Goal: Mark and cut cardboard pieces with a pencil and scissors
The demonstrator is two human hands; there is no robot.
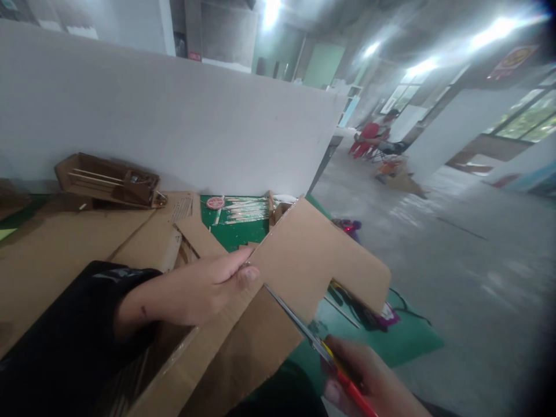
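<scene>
L hand [212,289] pinches cardboard [313,249] (green surface [391,347] under it); R hand [376,370] grips scissors [319,346], blades at cardboard's near edge. Prob. best: short snips, cardboard taut, L fingertips [249,273] clear of blades.

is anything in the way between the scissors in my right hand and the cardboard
Nothing visible is: the scissors already meet the cardboard. The left hand, however, sits just beyond their tips, roughly in line with them.
</scene>
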